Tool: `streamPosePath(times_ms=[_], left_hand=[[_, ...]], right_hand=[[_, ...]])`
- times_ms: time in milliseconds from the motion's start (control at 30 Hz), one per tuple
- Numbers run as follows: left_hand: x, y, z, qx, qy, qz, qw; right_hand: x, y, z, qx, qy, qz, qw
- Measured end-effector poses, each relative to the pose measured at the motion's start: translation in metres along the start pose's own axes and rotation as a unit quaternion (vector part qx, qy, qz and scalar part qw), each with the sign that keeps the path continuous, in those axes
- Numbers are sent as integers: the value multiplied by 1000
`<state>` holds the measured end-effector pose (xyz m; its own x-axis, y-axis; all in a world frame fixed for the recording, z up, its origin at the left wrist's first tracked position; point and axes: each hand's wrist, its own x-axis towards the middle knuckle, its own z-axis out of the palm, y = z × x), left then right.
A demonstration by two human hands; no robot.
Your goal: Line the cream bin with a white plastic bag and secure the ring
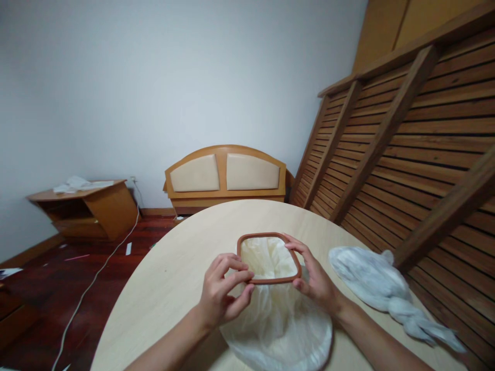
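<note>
A brown rounded-square ring [275,281] sits around the mouth of a thin white plastic bag [278,324], which lines the opening and spreads out below over the front of the table. Whether a bin stands under the plastic is hidden. My left hand [224,288] has its fingertips on the ring's near left corner, with the thumb just beneath. On the opposite side, my right hand [315,275] grips the ring's right edge, fingers at the far corner and thumb at the near one.
The round pale table [170,273] carries a knotted, bundled plastic bag [371,278] at right. Wooden slatted panels [386,149] lean close by on that side. Behind stand a headboard [226,175] and a low cabinet [112,206]. A white cable [102,270] crosses the floor.
</note>
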<state>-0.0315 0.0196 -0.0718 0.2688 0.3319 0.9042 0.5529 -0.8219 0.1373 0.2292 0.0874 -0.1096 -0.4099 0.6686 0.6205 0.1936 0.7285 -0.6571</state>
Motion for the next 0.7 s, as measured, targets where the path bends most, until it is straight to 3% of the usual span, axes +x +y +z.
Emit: streamPosePath(times_ms=[200,533,700], left_hand=[[5,9,4,-51,-23,-101,993],[-2,-9,2,-52,-64,-52,995],[-3,-16,2,-46,-68,-62,995]], right_hand=[[0,-1,1,-45,24,-12,999],[2,-7,1,-95,40,-35,994],[4,-10,1,-108,41,-24,993]])
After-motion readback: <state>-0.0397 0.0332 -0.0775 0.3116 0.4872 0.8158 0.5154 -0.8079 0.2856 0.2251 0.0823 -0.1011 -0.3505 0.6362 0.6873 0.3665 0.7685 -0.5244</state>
